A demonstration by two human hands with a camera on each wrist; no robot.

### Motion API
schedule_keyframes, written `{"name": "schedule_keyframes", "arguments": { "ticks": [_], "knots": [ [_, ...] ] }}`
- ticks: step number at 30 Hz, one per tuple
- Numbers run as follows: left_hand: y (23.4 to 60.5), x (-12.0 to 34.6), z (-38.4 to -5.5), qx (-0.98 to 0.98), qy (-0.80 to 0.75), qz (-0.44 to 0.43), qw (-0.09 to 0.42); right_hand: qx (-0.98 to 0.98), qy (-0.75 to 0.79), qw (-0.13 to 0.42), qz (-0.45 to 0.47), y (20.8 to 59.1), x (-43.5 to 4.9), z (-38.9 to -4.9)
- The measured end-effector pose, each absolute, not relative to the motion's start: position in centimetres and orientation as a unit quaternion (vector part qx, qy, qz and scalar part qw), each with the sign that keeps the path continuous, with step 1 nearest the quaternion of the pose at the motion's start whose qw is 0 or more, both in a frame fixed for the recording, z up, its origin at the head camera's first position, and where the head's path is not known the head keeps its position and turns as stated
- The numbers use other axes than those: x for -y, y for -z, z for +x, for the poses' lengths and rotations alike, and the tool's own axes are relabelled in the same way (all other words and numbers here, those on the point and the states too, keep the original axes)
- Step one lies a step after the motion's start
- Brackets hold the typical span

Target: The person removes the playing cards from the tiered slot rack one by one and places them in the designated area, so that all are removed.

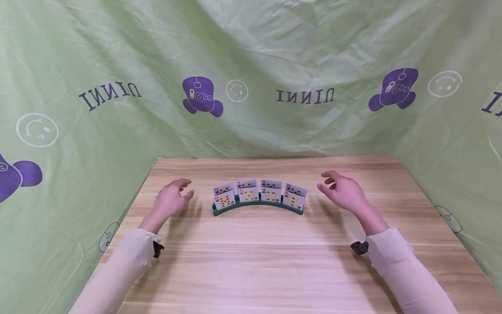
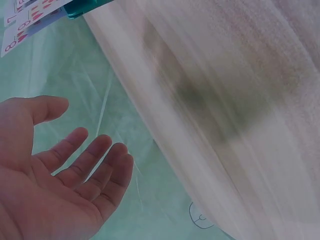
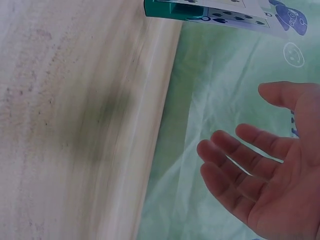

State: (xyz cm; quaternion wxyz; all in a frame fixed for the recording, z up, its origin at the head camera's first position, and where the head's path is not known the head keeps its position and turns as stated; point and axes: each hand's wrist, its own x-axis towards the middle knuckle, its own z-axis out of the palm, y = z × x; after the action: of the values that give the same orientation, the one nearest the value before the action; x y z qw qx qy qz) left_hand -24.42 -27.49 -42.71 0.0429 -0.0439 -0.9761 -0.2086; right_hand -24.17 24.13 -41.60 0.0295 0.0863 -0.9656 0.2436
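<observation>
A curved green card holder (image 1: 256, 203) stands on the wooden table, bearing several playing cards in a back row and a front row. At the front left is a nine of hearts (image 1: 224, 200); beside it stands a five of diamonds (image 1: 249, 195). My left hand (image 1: 171, 199) hovers left of the holder, fingers loosely bent and holding nothing. On the other side, my right hand (image 1: 345, 192) is held over the table with relaxed fingers and an empty palm. Both wrist views show thumb and fingers apart, with the holder's green end (image 3: 172, 10) near the top.
The wooden table (image 1: 251, 270) reaches back to a green printed cloth (image 1: 259, 131) that hangs behind it and along both sides. Dark wrist straps show at the left sleeve (image 1: 117, 266) and the right sleeve (image 1: 404, 270).
</observation>
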Motion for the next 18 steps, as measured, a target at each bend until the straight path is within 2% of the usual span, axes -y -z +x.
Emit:
{"name": "schedule_keyframes", "arguments": {
  "ticks": [18],
  "knots": [
    [44.2,26.5,-23.5,0.961,0.27,-0.043,0.033,0.944,-0.308,0.058,0.099,42.1,-23.8,-23.5]
  ]
}}
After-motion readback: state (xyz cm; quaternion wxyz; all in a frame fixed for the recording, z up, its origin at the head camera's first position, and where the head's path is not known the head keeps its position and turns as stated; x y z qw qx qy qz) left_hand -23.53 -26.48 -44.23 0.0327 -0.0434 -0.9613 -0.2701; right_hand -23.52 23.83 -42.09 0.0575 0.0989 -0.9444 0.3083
